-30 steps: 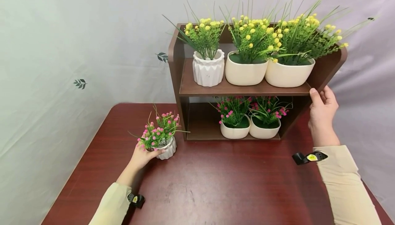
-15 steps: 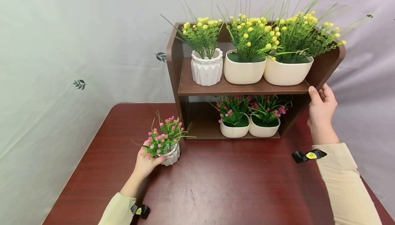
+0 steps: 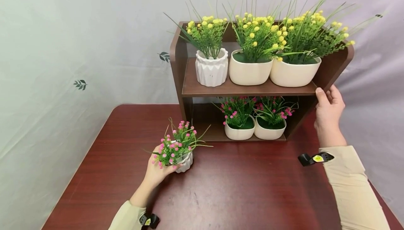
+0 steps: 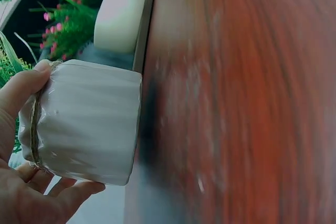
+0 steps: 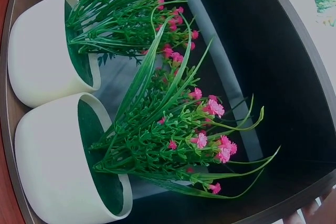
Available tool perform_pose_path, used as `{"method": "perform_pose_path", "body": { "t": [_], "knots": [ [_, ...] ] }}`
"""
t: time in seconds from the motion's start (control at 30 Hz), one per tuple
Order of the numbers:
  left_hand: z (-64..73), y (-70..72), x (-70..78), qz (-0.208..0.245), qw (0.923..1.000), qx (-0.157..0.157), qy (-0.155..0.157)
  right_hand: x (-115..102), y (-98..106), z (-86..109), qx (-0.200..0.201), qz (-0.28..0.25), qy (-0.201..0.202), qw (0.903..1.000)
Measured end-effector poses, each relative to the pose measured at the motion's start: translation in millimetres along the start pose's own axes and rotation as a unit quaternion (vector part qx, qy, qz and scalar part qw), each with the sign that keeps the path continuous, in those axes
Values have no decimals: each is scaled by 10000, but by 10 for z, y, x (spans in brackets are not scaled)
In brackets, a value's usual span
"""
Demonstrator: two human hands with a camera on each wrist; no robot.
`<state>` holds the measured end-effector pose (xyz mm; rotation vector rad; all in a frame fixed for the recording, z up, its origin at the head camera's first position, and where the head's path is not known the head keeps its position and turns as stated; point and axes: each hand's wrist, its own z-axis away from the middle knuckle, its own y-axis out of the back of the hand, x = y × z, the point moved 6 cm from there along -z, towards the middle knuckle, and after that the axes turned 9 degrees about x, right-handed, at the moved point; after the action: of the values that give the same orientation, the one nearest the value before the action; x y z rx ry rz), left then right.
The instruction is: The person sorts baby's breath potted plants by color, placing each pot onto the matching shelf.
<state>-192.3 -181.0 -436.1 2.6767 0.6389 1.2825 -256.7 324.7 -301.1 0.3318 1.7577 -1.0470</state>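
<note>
My left hand grips a ribbed white flowerpot with pink flowers, thumb on the near side. In the left wrist view, twine circles the flowerpot near its rim; its base is close to the tabletop, and I cannot tell whether they touch. My right hand holds the right side of a brown two-tier shelf, thumb at the front edge of the upper board. Only some fingertips of that hand show in the right wrist view.
Three yellow-flowered pots stand on the upper tier, a ribbed white one at left. Two cream pots with pink flowers fill the lower tier's middle and right. The shelf stands on a dark red table before a pale cloth.
My left hand has carried the pink-flowered pot rightward and slightly toward me, in front of the shelf's lower left corner. My right hand keeps its hold on the shelf.
</note>
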Motion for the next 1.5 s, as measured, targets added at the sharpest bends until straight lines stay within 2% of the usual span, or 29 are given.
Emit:
{"method": "perform_pose_path", "body": {
  "t": [0.13, 0.2, 0.43, 0.5, 0.57, 0.8, 1.0, 1.13, 1.33, 1.5],
  "knots": [
    [-5, -53, 127, -74, 9999, -69, -15, -7, -7, 4, 15, -44, -2, 10000],
    [-12, -81, 181, -275, 9996, -84, -43, -13, -11, 12, 12, -47, 17, 10000],
    [-23, -184, 283, -444, 9990, 75, 21, 2, -23, 25, -20, 56, 70, 10000],
    [-31, -224, 322, -667, 9977, 135, -16, 9, -23, 21, -31, 79, 83, 9999],
    [-42, -275, 345, -701, 9973, 202, 86, 8, -15, 18, -2, 97, 112, 9999],
    [-111, -482, 439, -887, 9956, 309, 24, -10, -1, 24, 36, -13, 139, 9999],
    [-142, -646, 421, -871, 9939, 342, 579, -4, 0, 33, 57, -35, 104, 9999],
    [-155, -726, 364, -615, 9919, 524, 979, 0, -11, 28, 28, 3, 155, 9999],
    [-157, -839, 266, -487, 9880, 677, 1299, -10, -4, 12, 73, -5, 187, 9998],
    [-172, -906, 223, -482, 9857, 735, 1436, -9, -6, 14, 61, -53, 150, 9999]
  ]
}}
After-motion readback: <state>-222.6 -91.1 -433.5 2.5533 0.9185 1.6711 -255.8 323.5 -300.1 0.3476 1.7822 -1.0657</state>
